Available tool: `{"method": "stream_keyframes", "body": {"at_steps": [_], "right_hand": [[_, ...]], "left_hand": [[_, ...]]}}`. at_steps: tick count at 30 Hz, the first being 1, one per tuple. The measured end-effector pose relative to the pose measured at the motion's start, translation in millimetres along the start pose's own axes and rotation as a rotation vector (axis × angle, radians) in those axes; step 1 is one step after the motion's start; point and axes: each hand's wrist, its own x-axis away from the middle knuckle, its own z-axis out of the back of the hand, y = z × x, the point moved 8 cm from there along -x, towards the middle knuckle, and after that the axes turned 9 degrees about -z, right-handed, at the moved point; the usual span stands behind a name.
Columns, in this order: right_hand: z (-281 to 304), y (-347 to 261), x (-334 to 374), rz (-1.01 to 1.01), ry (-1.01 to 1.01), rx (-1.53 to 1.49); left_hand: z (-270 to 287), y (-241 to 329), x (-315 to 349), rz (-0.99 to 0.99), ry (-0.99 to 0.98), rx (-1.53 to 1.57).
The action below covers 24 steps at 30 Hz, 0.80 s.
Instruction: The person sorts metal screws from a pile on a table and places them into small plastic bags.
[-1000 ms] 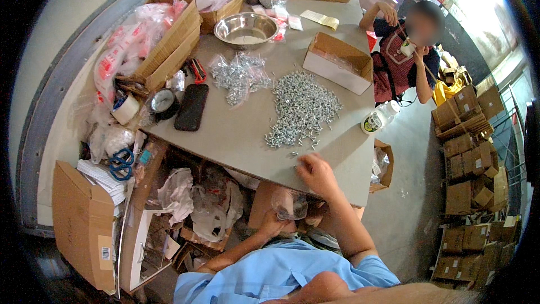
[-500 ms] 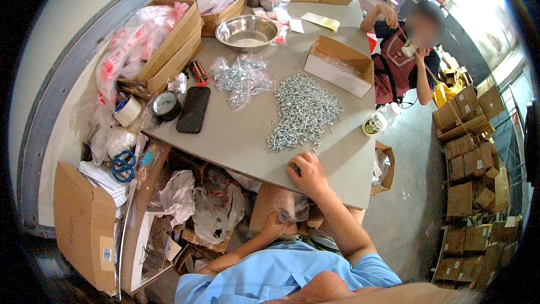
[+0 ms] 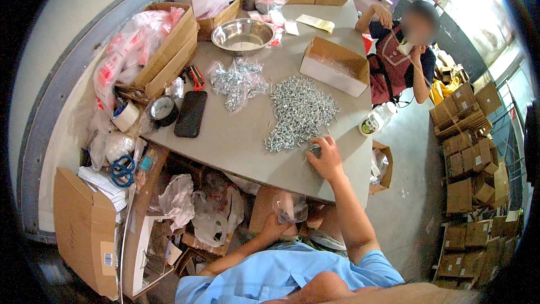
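At the grey worktable (image 3: pixel 236 141) we are bagging hardware: our right hand (image 3: pixel 325 157) is cupped over the near edge of the pile of silver screws (image 3: pixel 301 110), fingers curled around a small clutch, while our left hand (image 3: pixel 275 226) holds a clear plastic bag (image 3: pixel 291 207) just below the table edge. Next, by our reckoning, the screws must drop into the bag's mouth. A cardboard box (image 3: pixel 332 67), steel bowl (image 3: pixel 243 35), filled packets (image 3: pixel 237 81) and black phone (image 3: pixel 190 114) lie beyond; nothing blocks the way.

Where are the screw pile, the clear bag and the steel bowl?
screw pile (image 3: pixel 301 110), head view, middle of the heap.
clear bag (image 3: pixel 289 207), head view, its body below the table edge.
steel bowl (image 3: pixel 243 34), head view, inner wall.
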Motion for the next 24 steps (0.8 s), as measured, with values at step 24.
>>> {"method": "stream_keyframes", "body": {"at_steps": [24], "right_hand": [[-11.1, 13.8, 2.7, -0.044, 0.033, -0.013]], "left_hand": [[-2.1, -3.2, 3.4, 0.105, -0.044, 0.042]]}}
